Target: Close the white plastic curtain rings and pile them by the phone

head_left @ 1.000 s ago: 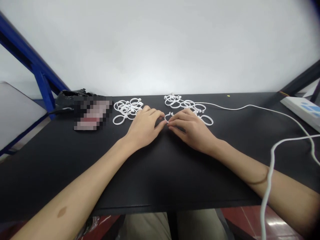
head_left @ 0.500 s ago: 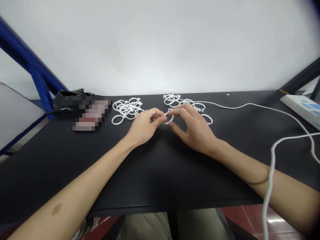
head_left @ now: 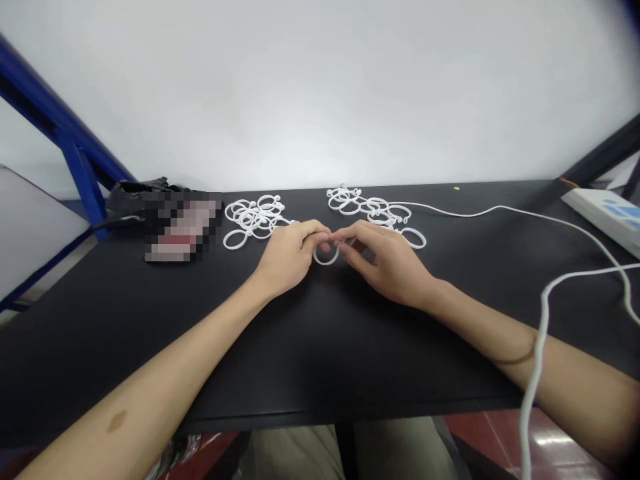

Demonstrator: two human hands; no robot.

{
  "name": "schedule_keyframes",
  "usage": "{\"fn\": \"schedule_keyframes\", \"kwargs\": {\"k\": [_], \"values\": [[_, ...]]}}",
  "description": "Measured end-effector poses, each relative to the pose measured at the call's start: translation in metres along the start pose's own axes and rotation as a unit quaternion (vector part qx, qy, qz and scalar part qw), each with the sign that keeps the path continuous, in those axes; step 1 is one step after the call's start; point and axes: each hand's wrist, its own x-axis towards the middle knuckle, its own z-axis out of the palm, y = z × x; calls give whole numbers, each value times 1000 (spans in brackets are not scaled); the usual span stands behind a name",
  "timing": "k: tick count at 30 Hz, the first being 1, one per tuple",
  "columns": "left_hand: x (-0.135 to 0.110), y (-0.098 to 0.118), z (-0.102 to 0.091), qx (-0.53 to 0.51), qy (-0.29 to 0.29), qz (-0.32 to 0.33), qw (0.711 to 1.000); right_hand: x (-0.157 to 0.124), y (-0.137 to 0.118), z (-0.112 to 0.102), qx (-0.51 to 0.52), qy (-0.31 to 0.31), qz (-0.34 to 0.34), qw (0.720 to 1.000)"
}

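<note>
Between my two hands is a white ring (head_left: 327, 262), its loop hanging below my fingertips. My left hand (head_left: 295, 250) is closed, its thumb and fingers pinching the ring's left and upper part. My right hand (head_left: 385, 257) pinches the ring at its right side, the fingertips meeting those of my left hand. Fingers cover the top of the ring. Left of my hands lies a pile of similar white rings (head_left: 253, 217) with small end loops. Behind my right hand is a second group of white rings (head_left: 370, 205), partly hidden by it.
A pixelated flat object (head_left: 183, 230) lies at the left beside a black plastic bag (head_left: 137, 197). A white cable (head_left: 470, 215) runs across the black table (head_left: 320, 347) to the right, near a white box (head_left: 607, 213). Another cable (head_left: 537, 347) hangs over my right forearm.
The ring has turned and come slightly lower and nearer, its loop now hanging below my fingers. My right fingers have closed in from a wider spread to meet my left fingertips.
</note>
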Motion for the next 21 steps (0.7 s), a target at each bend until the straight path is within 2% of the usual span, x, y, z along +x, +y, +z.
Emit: {"fn": "schedule_keyframes", "kwargs": {"k": [6,17,21], "values": [[-3,3,2,45,27,29,998,3,5,0,-12,34,26,999],[-5,4,8,115,-43,103,987,1,16,-1,-17,24,10,1000],[-4,6,9,139,-42,112,983,2,15,1,-32,20,13,999]]}}
